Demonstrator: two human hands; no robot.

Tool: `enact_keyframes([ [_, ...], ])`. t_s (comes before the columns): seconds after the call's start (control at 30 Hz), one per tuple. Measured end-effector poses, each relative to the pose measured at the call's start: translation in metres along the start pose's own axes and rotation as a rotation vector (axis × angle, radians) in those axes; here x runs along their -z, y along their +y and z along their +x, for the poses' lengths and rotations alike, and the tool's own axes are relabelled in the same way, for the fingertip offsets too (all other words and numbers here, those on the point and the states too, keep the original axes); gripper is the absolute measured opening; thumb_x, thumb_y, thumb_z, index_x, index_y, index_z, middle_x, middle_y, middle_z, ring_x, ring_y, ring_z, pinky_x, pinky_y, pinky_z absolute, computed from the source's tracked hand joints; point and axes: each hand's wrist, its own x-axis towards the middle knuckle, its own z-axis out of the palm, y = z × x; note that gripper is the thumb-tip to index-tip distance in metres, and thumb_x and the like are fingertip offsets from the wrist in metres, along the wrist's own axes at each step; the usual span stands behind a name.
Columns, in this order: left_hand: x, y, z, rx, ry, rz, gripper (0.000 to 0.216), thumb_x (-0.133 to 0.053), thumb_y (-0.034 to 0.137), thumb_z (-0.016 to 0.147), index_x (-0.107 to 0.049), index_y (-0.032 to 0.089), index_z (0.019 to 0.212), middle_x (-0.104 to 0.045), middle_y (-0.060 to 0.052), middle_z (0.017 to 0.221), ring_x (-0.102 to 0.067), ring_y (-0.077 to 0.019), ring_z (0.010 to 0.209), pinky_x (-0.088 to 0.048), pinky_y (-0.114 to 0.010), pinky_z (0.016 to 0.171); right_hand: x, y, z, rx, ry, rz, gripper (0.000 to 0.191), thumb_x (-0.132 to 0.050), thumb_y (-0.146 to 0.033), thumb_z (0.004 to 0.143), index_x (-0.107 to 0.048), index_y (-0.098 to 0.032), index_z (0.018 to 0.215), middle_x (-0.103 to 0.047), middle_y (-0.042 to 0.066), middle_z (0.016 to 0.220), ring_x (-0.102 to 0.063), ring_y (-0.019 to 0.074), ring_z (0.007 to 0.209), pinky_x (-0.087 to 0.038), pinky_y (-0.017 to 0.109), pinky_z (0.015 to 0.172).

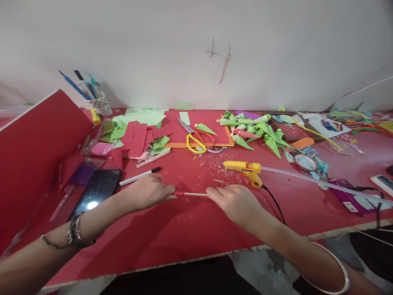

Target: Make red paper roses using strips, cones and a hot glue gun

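A thin white stick [190, 194] with a red end lies on the red table [184, 233] between my hands. My left hand [149, 191] pinches its red left end, fingers pressed together. My right hand [238, 201] is closed over the stick's right end. Just behind my right hand lies a yellow glue gun [245, 169] with a clear glue rod sticking out to the right and a black cord running back past my wrist.
A black phone [96, 189] and a black-capped marker [139, 176] lie near my left hand. Yellow-handled scissors [195, 139], red paper pieces [138, 137] and green paper cones [260, 133] sit further back. A red board [33, 155] leans at left; a pen cup [100, 104] stands by the wall.
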Motion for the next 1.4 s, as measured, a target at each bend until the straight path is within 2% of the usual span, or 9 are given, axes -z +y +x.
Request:
enact_keyframes([
  [0.13,-0.002,-0.007,-0.006,0.119,-0.09,-0.13,0.049,-0.017,0.04,0.092,-0.052,0.017,0.066,-0.053,-0.001,0.047,-0.045,-0.0141,0.046,-0.03,-0.026,0.047,0.002,0.006,-0.001,0.048,0.152,-0.133,0.031,-0.033,-0.003,0.079,-0.055,-0.014,0.098,-0.063,0.005,0.073,-0.053,0.0142,0.06,-0.029,0.029,0.056],
  [0.37,-0.001,-0.022,-0.015,0.331,-0.136,-0.365,0.039,-0.029,0.037,0.09,-0.051,0.016,0.065,-0.052,0.002,0.05,-0.045,-0.0082,0.041,-0.029,-0.02,0.041,0.002,0.014,-0.008,-0.126,0.092,0.004,0.021,-0.039,-0.011,0.082,-0.058,-0.018,0.086,-0.063,0.001,0.071,-0.056,0.0143,0.059,-0.03,0.027,0.054],
  [0.57,-0.011,-0.024,0.0,0.529,-0.055,-0.917,0.037,-0.025,0.034,0.091,-0.048,0.015,0.069,-0.055,0.004,0.048,-0.053,-0.0076,0.047,-0.043,-0.019,0.053,-0.009,0.014,-0.015,-0.263,0.154,0.179,0.026,-0.035,-0.022,0.087,-0.06,-0.02,0.088,-0.065,0.003,0.076,-0.059,0.015,0.067,-0.034,0.024,0.055],
  [0.7,-0.026,-0.032,0.009,0.675,0.132,-0.882,0.026,-0.038,0.033,0.086,-0.045,0.013,0.101,-0.06,-0.002,0.073,-0.058,-0.01,0.058,-0.047,-0.024,0.059,-0.014,0.012,-0.016,-0.301,0.132,0.236,0.029,-0.033,-0.023,0.087,-0.061,-0.02,0.088,-0.065,0.003,0.074,-0.059,0.0147,0.066,-0.034,0.023,0.054],
  [0.77,-0.028,-0.034,0.006,0.734,0.252,-0.854,0.043,-0.046,0.031,0.081,-0.032,0.014,0.118,-0.057,-0.008,0.093,-0.059,-0.0103,0.063,-0.049,-0.025,0.059,-0.016,0.012,-0.017,-0.317,0.119,0.246,0.029,-0.033,-0.024,0.087,-0.062,-0.02,0.088,-0.065,0.003,0.075,-0.06,0.0147,0.066,-0.034,0.023,0.054],
  [0.83,-0.024,-0.033,-0.005,0.762,0.279,-0.784,0.05,-0.05,0.032,0.079,-0.029,0.016,0.122,-0.054,-0.009,0.099,-0.059,-0.0108,0.065,-0.05,-0.026,0.059,-0.02,0.012,-0.017,-0.334,0.106,0.254,0.028,-0.033,-0.024,0.087,-0.061,-0.021,0.088,-0.065,0.003,0.076,-0.06,0.0149,0.067,-0.034,0.023,0.053],
  [1.0,-0.008,-0.018,-0.055,0.58,-0.002,-0.463,0.029,-0.048,0.037,0.081,-0.051,0.021,0.105,-0.056,-0.007,0.107,-0.052,-0.0216,0.102,-0.044,-0.036,0.085,-0.031,0.011,-0.016,-0.356,0.078,0.281,0.027,-0.034,-0.024,0.087,-0.061,-0.021,0.087,-0.065,0.003,0.078,-0.06,0.0152,0.068,-0.033,0.023,0.053],
  [1.13,-0.014,-0.004,-0.085,0.601,-0.11,-0.31,0.035,-0.052,0.035,0.078,-0.05,0.022,0.11,-0.058,-0.009,0.109,-0.053,-0.0248,0.1,-0.043,-0.04,0.083,-0.033,0.006,-0.012,-0.343,0.045,0.315,0.026,-0.035,-0.024,0.087,-0.06,-0.021,0.089,-0.065,0.003,0.078,-0.06,0.0149,0.068,-0.034,0.023,0.054],
  [1.4,-0.018,0.009,-0.081,0.671,-0.178,-0.228,0.029,-0.046,0.019,0.079,-0.055,0.019,0.107,-0.061,-0.009,0.108,-0.057,-0.0248,0.097,-0.044,-0.039,0.08,-0.033,0.001,-0.01,-0.312,0.039,0.344,0.025,-0.035,-0.023,0.086,-0.061,-0.021,0.087,-0.063,0.002,0.073,-0.059,0.0136,0.065,-0.035,0.022,0.055],
])
